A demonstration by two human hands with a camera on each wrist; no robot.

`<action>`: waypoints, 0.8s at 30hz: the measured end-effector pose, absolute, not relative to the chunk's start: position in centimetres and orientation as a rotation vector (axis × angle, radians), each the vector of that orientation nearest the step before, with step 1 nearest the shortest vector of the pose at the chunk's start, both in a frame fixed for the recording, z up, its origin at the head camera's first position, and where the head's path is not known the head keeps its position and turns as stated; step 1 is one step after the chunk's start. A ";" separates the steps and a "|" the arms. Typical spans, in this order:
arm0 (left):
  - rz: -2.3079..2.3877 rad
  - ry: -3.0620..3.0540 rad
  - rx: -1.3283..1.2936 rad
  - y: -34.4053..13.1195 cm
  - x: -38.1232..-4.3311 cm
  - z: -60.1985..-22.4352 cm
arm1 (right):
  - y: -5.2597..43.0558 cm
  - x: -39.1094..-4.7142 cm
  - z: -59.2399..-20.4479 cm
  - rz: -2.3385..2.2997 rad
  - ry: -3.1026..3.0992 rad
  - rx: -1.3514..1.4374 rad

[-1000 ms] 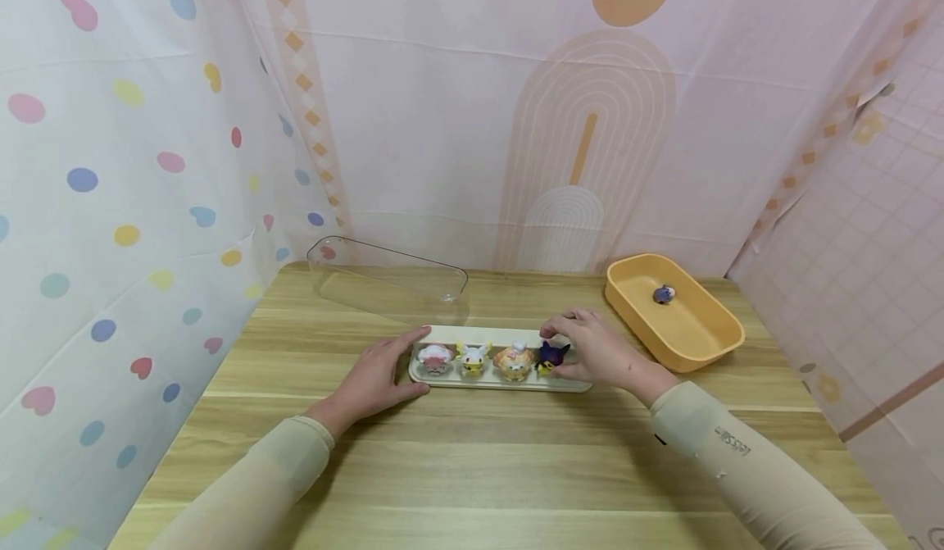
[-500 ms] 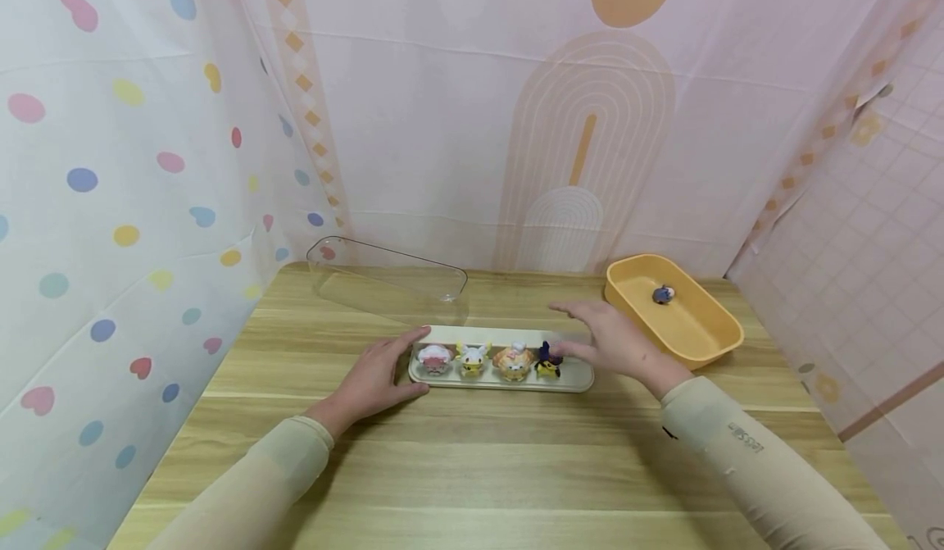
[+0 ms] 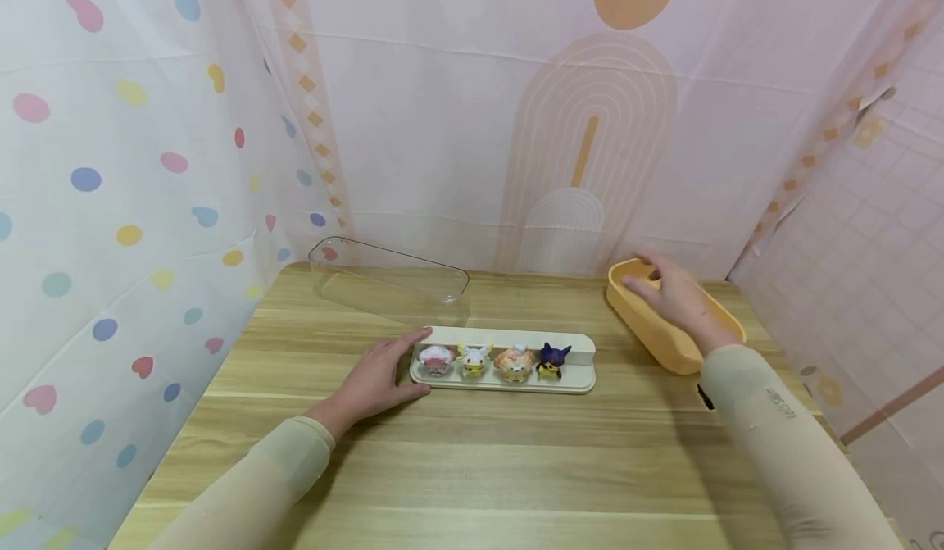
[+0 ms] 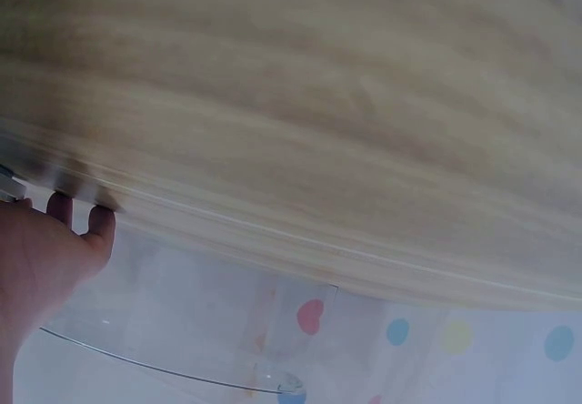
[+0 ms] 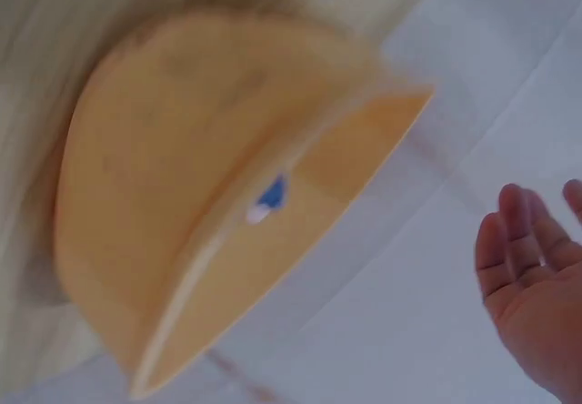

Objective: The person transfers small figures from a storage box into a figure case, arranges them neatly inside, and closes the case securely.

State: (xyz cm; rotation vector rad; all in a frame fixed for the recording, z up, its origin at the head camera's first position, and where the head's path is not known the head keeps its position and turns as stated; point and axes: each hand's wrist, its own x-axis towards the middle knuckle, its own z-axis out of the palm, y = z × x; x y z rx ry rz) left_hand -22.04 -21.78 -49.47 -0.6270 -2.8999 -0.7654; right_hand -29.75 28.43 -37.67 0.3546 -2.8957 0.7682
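Observation:
A cream display stand point(image 3: 509, 334) lies mid-table. Along it stand a pink figurine with a white top point(image 3: 436, 361), a white-and-yellow one point(image 3: 474, 360), a fluffy orange one point(image 3: 514, 362) and a purple-eared figurine point(image 3: 551, 361). My left hand point(image 3: 376, 379) holds the stand's left end, thumb at the front edge and a finger at the back. Over the yellow-orange bin point(image 3: 649, 333) reaches my right hand point(image 3: 677, 297), fingers spread and holding nothing. The right wrist view shows a small blue-and-pale figurine point(image 5: 270, 195) inside the bin; in the head view the hand hides it.
A clear plastic cover point(image 3: 391, 279) sits at the back left, behind the stand. Patterned curtains point(image 3: 442, 124) rise along the back and both sides of the wooden table point(image 3: 472, 468).
My right hand has let go of the purple-eared figurine, leaving it on the stand, and has moved right and back to over the bin. My left hand stays put.

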 end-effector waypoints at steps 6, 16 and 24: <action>-0.770 -2.904 -0.621 -21.9 -21.9 -49.5 | 32.0 -32.0 -37.2 0.830 -3.068 0.146; -0.768 -2.894 -0.629 -21.7 -22.1 -49.9 | 33.6 -33.3 -38.9 0.582 -3.241 0.165; -0.768 -2.894 -0.627 -21.4 -21.9 -49.9 | 33.8 -32.8 -40.7 0.449 -3.290 0.324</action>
